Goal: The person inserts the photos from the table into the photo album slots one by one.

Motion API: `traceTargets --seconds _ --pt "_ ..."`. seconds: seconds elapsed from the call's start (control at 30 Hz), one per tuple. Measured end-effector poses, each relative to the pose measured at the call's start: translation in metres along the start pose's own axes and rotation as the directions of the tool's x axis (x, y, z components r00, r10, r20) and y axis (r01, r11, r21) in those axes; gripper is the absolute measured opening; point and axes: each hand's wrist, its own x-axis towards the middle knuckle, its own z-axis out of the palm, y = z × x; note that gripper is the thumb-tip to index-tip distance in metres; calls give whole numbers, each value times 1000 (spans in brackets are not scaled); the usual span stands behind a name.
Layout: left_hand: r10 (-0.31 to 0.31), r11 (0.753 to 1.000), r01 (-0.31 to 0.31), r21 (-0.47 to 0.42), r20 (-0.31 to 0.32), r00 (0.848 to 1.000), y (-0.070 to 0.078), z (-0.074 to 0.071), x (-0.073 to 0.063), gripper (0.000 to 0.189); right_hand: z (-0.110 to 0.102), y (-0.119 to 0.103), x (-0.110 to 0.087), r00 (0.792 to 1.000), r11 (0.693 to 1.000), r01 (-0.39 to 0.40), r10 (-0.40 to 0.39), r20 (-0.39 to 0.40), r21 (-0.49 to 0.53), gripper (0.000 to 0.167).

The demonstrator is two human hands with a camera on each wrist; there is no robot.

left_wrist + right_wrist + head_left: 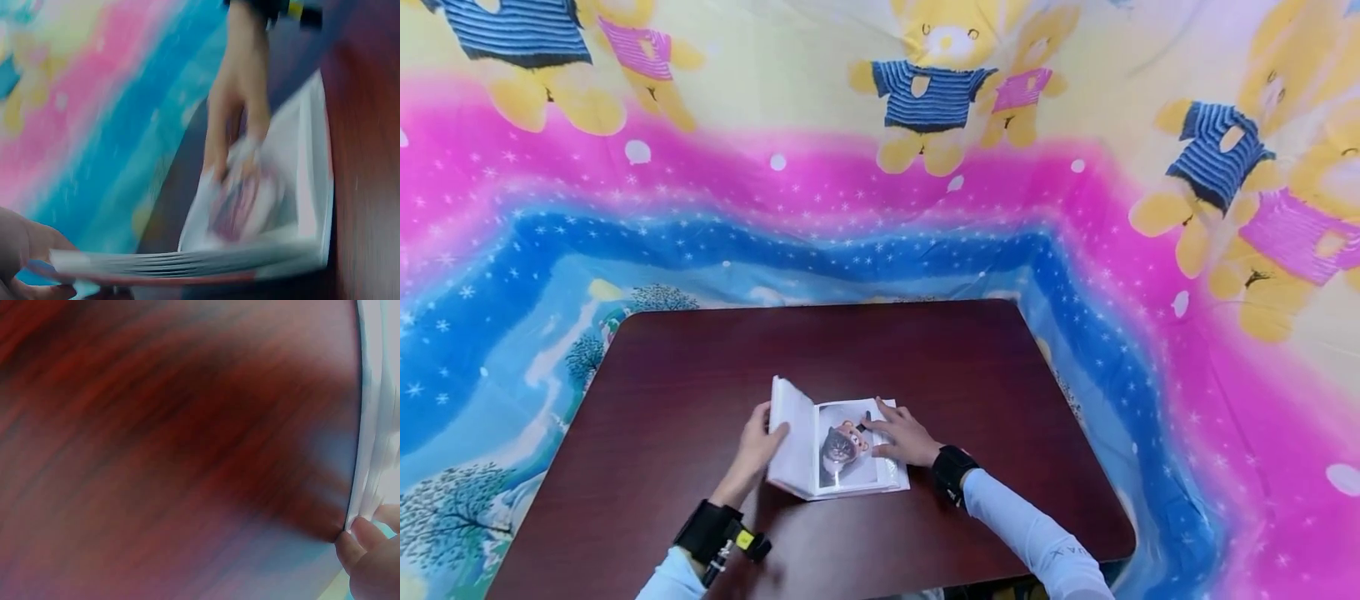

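A photo album (793, 446) with white pages lies on the table, spread at a page that shows a photo (844, 454) of a figure in a grey cap. My left hand (758, 440) grips the raised left side of the album, thumb on the inner face and fingers behind the cover. In the left wrist view the stacked page edges (162, 264) rise beside that hand. My right hand (906, 435) rests on the right page with fingers spread, fingertips over the photo and near the far edge. The right wrist view shows its fingers (369, 534) right at the album's edge.
The dark reddish-brown table (715, 358) extends around the album on all sides. A cloth (820, 192) printed with bears and snowflakes hangs behind and beside it. Black bands (955, 473) with camera gear sit on both wrists.
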Motion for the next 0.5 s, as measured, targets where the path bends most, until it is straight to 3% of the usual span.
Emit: traceTargets --seconds 0.13,0.23,0.37,0.5 --pt "175 984 -176 21 45 984 20 46 0 61 -2 2 7 998 999 29 -31 -48 -27 56" --pt "254 955 -263 140 80 964 21 79 -2 70 -2 2 14 995 997 55 -59 -77 -58 55" --pt "331 878 -359 316 140 933 12 111 -9 69 0 2 18 992 997 51 -57 -110 -57 48" --pt "401 791 -439 426 181 898 -2 126 -14 60 1 3 17 994 999 -5 9 -107 36 52"
